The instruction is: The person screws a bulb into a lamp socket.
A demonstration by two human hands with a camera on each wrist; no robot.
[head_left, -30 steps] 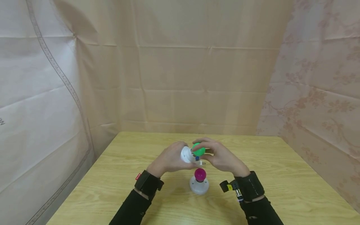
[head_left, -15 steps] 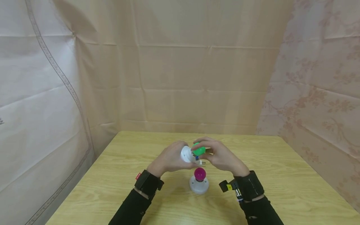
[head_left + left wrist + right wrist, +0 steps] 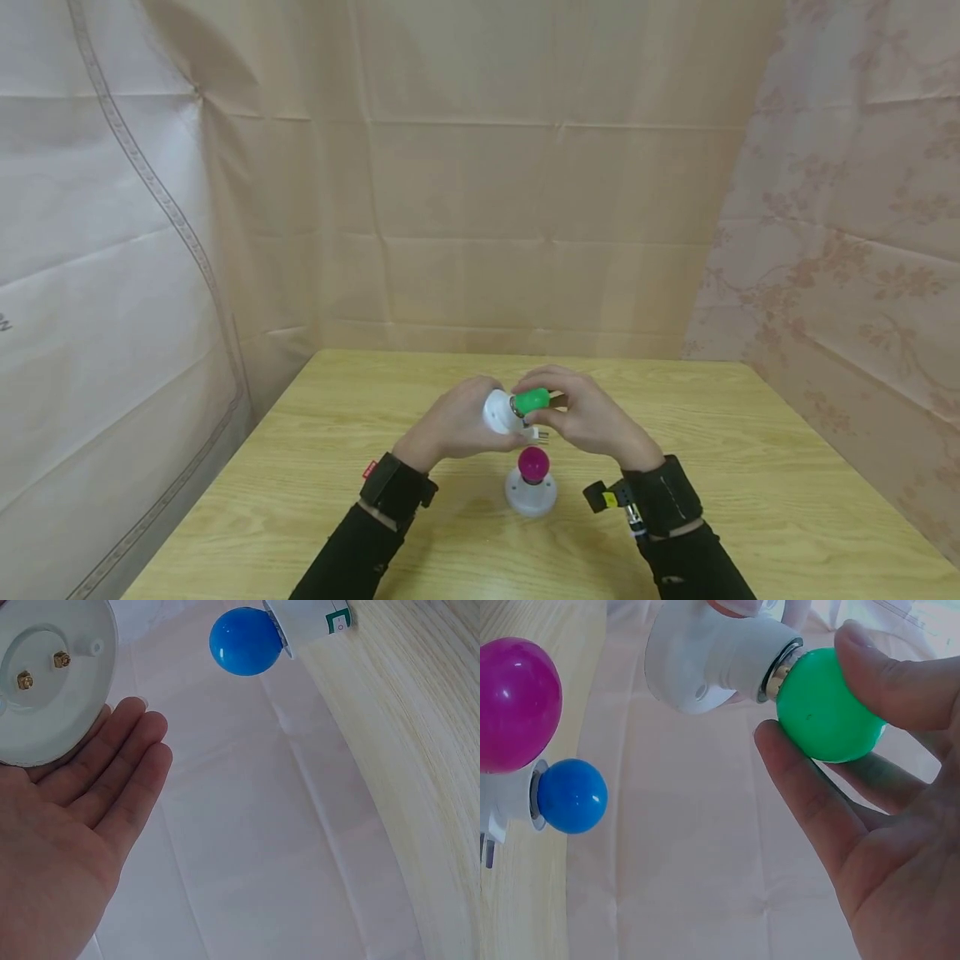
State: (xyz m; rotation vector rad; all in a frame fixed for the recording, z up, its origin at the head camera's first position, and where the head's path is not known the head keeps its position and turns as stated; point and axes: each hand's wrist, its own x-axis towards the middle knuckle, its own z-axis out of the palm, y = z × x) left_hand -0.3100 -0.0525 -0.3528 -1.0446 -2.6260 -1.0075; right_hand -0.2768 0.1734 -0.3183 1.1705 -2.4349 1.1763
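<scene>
My left hand [image 3: 463,421] holds a white round-based lamp holder [image 3: 495,413] above the table. In the left wrist view, the underside [image 3: 52,686] of its base shows two brass screws. My right hand [image 3: 583,414] has thumb and fingers around a green light bulb [image 3: 829,705]. The bulb's metal cap [image 3: 780,677] sits at the holder's mouth, with a strip of metal still visible. Below the hands, a magenta bulb [image 3: 533,464] stands upright in another white holder [image 3: 530,498]. A blue bulb [image 3: 246,641] sits in a white plug-in socket [image 3: 313,619]; in the head view the hands mostly hide it.
The pale wooden table [image 3: 315,500] ends at a back edge before a beige cloth [image 3: 480,208]. Cloth also hangs on both sides. Two prongs [image 3: 542,438] of the plug-in socket point right, just under the hands. Both wrists carry black straps [image 3: 663,496].
My right fingers have shifted around the green bulb, baring more of it in the head view. The blue patch beneath it is now covered. My left hand and the magenta bulb stay put.
</scene>
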